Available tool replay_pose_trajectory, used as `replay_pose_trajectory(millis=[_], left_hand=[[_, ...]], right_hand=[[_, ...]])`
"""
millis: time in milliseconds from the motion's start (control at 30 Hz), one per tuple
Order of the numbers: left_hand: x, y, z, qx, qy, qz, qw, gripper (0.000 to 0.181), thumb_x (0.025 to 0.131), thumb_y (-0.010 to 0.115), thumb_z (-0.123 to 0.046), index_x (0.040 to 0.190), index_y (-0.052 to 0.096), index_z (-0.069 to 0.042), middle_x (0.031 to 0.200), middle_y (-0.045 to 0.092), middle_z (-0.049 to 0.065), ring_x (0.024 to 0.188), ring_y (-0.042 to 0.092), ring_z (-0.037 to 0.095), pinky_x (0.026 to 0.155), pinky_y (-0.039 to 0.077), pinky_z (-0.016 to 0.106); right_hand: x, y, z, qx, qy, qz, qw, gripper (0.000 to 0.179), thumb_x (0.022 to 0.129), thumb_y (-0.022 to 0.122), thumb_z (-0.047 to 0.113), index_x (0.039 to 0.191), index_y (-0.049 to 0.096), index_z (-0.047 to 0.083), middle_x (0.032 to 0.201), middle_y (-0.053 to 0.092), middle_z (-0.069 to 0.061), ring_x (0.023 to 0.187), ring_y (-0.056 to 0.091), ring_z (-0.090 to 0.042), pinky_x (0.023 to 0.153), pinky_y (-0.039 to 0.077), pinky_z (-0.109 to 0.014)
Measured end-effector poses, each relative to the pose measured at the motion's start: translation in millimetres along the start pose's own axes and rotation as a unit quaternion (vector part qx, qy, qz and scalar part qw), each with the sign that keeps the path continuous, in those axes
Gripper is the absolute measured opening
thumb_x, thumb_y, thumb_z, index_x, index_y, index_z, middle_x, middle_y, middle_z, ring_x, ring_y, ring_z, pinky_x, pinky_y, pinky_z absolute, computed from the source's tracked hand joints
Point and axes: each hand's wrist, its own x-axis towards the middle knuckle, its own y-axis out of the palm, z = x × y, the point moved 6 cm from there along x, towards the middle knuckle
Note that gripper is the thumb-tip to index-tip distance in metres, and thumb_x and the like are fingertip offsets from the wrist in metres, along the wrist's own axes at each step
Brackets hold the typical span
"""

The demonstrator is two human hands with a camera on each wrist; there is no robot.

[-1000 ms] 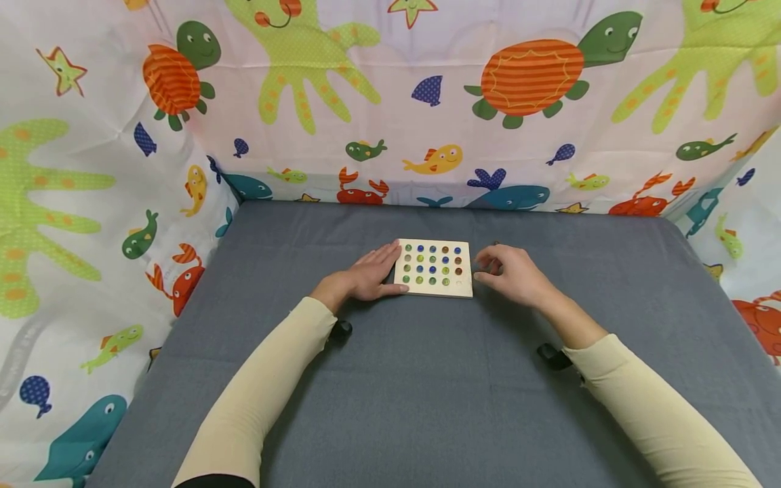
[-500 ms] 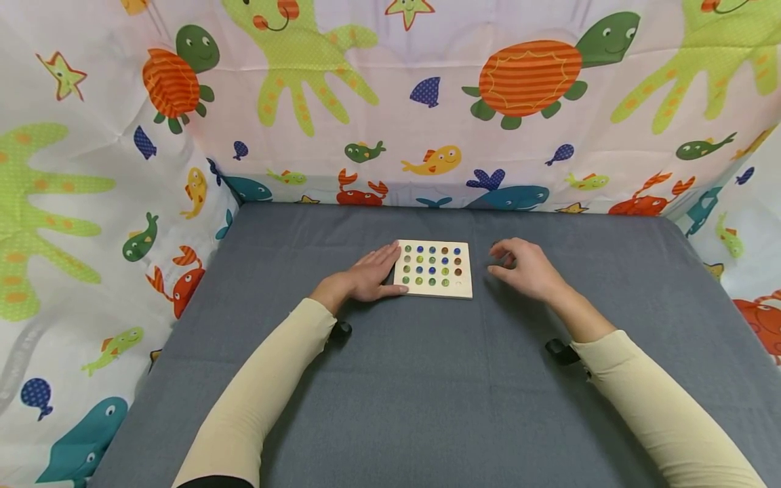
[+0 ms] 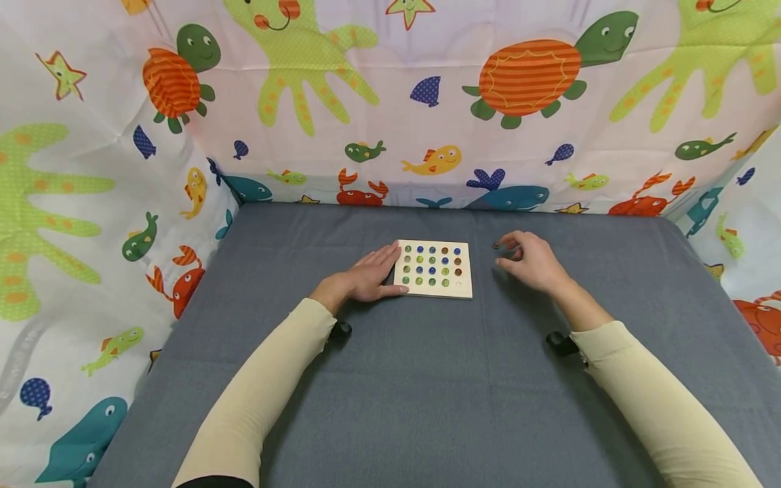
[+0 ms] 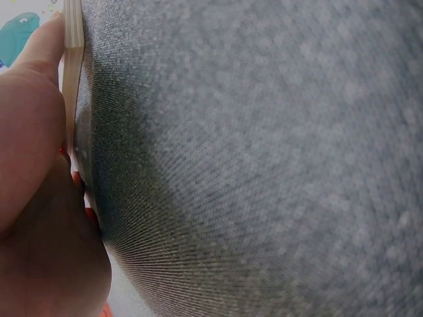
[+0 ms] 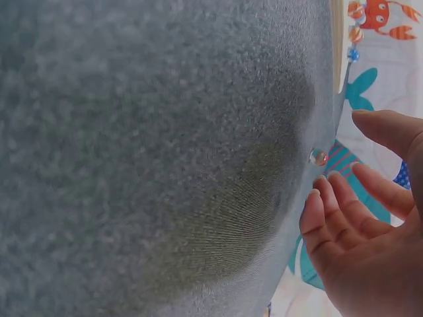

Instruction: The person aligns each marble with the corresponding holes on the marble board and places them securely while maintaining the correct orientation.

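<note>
A pale wooden board point(image 3: 451, 278) lies on the grey cloth, with rows of coloured glass marbles point(image 3: 432, 259) in its round hollows. The hollow at its near right corner holds no marble. My left hand point(image 3: 366, 279) rests at the board's left end, fingers straight at the far corner and thumb along the near one. In the left wrist view the thumb reaches the board's edge point(image 4: 74, 59). To the right of the board, a loose marble point(image 5: 318, 157) sits on the cloth. My right hand point(image 3: 532, 261) is beside this marble, thumb and fingers apart, holding nothing.
Grey cloth point(image 3: 403, 393) covers the table. A white curtain point(image 3: 390, 95) printed with sea animals stands along the back and both sides. Each wrist carries a small black camera, such as the right one point(image 3: 560, 343).
My right hand has moved away from the board, rightward and slightly back, and the loose marble now shows by its fingertips. My left hand and the board have stayed in place.
</note>
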Motion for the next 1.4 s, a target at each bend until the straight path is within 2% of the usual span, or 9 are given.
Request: replay_pose_trajectory(millis=[200, 433, 600, 867, 1100, 1400], left_hand=[[-4.3, -4.8, -4.5, 0.011, -0.003, 0.0, 0.9999, 0.094, 0.103, 0.047, -0.061, 0.165, -0.004, -0.011, 0.172, -0.01, 0.005, 0.159, -0.005, 0.022, 0.128, 0.002, 0.041], [5.6, 0.2, 5.2, -0.012, -0.004, 0.003, 0.9999, 0.098, 0.101, 0.048, -0.065, 0.165, -0.006, -0.015, 0.172, -0.013, 0.001, 0.158, -0.008, 0.018, 0.127, -0.002, 0.039], [10.4, 3.0, 11.0, -0.02, 0.002, -0.003, 0.9998, 0.1, 0.099, 0.048, -0.068, 0.166, -0.005, -0.015, 0.172, -0.013, 0.0, 0.158, -0.008, 0.018, 0.127, -0.003, 0.039], [-1.7, -4.5, -3.0, -0.004, 0.011, -0.004, 0.9999, 0.097, 0.103, 0.049, -0.061, 0.165, -0.002, -0.007, 0.172, -0.009, 0.007, 0.159, -0.005, 0.024, 0.127, 0.0, 0.043], [-7.6, -8.3, -9.3, 0.008, 0.004, -0.006, 0.9999, 0.093, 0.104, 0.049, -0.058, 0.165, 0.0, -0.008, 0.173, -0.007, 0.008, 0.159, -0.002, 0.024, 0.128, 0.003, 0.042], [-1.1, -1.7, -1.6, 0.006, 0.003, -0.003, 1.0, 0.096, 0.103, 0.048, -0.061, 0.165, -0.005, -0.01, 0.172, -0.011, 0.005, 0.158, -0.006, 0.021, 0.127, 0.001, 0.042]], right_hand=[[7.8, 2, -7, 0.022, 0.032, 0.02, 0.999, 0.049, 0.097, 0.07, 0.02, 0.134, 0.055, -0.009, 0.129, 0.061, -0.03, 0.108, 0.061, -0.041, 0.089, 0.05, -0.054], [16.6, 3, -12, 0.03, 0.061, 0.027, 0.9973, 0.051, 0.099, 0.068, 0.022, 0.135, 0.054, -0.01, 0.129, 0.06, -0.031, 0.112, 0.058, -0.042, 0.093, 0.049, -0.056], [22.5, 2, -14, 0.037, 0.069, 0.023, 0.9967, 0.047, 0.099, 0.067, 0.02, 0.131, 0.057, -0.012, 0.122, 0.062, -0.03, 0.108, 0.059, -0.041, 0.092, 0.049, -0.055], [31.0, 2, -19, 0.03, 0.074, 0.01, 0.9968, 0.037, 0.098, 0.068, 0.019, 0.123, 0.065, -0.009, 0.108, 0.066, -0.023, 0.094, 0.061, -0.034, 0.08, 0.049, -0.045], [33.3, 3, -20, 0.025, 0.077, -0.001, 0.9967, 0.031, 0.098, 0.069, 0.019, 0.116, 0.07, -0.006, 0.103, 0.068, -0.021, 0.089, 0.059, -0.031, 0.074, 0.046, -0.038], [35.4, 7, -21, 0.019, 0.088, -0.011, 0.9959, 0.028, 0.1, 0.066, 0.021, 0.111, 0.071, -0.004, 0.103, 0.07, -0.021, 0.091, 0.061, -0.034, 0.079, 0.049, -0.047]])
